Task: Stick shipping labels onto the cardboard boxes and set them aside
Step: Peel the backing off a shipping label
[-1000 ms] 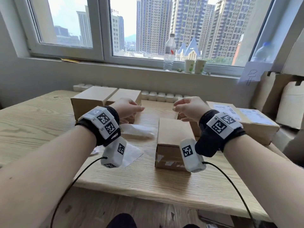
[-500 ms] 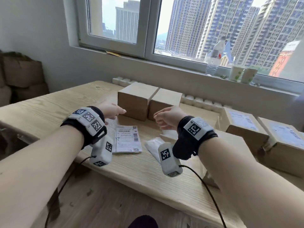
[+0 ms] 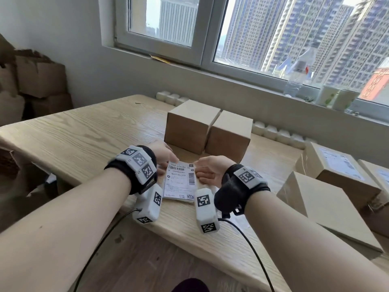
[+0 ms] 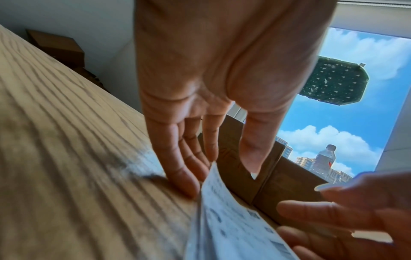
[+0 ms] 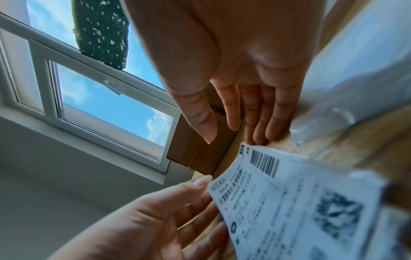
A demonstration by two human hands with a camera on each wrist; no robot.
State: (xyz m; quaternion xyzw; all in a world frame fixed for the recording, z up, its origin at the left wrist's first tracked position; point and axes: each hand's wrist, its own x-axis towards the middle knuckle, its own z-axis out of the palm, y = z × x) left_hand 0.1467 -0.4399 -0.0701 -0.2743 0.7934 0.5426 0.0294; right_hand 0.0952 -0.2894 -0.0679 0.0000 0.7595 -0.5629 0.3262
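A small stack of white shipping labels lies near the table's front edge. My left hand is at its far left corner. In the left wrist view the left hand has straight fingers under the lifted edge of the top label, and the thumb stands apart from it. My right hand is at the stack's right edge. Its straight fingers touch the table by the top label's barcode corner. Two plain cardboard boxes stand side by side just behind the labels.
A plain box lies at the near right, with labelled boxes behind it. A crumpled clear film lies right of the labels. A bottle and cups stand on the sill. Larger cartons are stacked at far left.
My view has swung left, away from the box in front. Both hands came down and together onto the label stack, and the top label's left edge has lifted.
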